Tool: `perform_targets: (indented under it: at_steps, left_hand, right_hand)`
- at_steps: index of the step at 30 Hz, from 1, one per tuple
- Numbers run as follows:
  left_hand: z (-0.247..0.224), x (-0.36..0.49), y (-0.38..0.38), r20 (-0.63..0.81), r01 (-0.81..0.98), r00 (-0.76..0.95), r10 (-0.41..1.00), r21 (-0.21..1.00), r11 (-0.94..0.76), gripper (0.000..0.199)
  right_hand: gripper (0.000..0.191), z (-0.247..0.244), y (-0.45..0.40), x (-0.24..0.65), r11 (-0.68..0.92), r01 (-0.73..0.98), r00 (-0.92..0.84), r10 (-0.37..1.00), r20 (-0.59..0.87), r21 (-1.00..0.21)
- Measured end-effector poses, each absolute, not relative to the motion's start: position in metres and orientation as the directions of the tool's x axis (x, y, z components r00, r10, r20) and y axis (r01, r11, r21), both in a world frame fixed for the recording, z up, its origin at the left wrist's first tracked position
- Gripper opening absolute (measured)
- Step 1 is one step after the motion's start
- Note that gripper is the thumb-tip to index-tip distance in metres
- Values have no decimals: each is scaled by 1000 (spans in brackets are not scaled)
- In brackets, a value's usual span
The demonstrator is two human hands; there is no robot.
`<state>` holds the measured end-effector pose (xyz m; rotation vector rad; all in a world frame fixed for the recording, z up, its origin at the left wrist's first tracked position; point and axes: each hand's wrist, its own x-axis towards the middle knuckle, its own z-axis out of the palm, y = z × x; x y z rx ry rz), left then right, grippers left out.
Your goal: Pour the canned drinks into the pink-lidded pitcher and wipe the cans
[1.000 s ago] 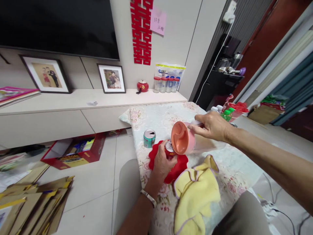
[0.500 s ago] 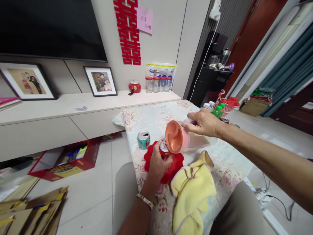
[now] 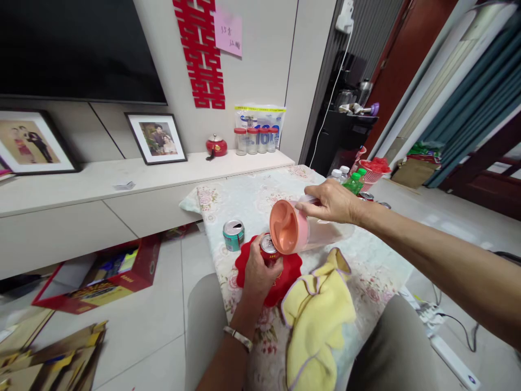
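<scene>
My left hand (image 3: 260, 274) is closed around a red drink can (image 3: 269, 244), which stands upright on a scalloped red mat (image 3: 291, 277). With my right hand (image 3: 331, 202) I grip the handle of a clear pitcher with a pink-orange lid (image 3: 284, 227). The pitcher lies tilted on its side in the air, its lid right at the top of the can. Whether liquid is flowing between them I cannot tell. A teal can (image 3: 233, 235) with an opened top stands to the left of the mat. A yellow cloth (image 3: 325, 320) lies crumpled to the right.
A flowered tablecloth (image 3: 244, 203) covers the table. Behind it runs a white cabinet (image 3: 163, 176) with framed photos (image 3: 158, 138), a red pot (image 3: 216, 145) and several lidded jars (image 3: 252, 142). Bottles (image 3: 353, 183) stand past the right far edge. A power strip (image 3: 455, 363) lies on the floor.
The camera view has turned slightly to the right, so the scene sits a little further left. Both hands keep their holds, with pitcher and can in nearly the same relation.
</scene>
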<state>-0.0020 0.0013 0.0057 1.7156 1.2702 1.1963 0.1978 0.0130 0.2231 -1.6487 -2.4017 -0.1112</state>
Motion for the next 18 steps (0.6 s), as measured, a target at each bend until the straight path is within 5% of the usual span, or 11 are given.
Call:
perform_targets:
  at_steps: [18]
  left_hand:
    - [7, 0, -1, 320, 323, 96, 942, 886, -334, 70]
  right_hand:
    - [40, 224, 13, 195, 369, 928, -351, 913, 209, -54]
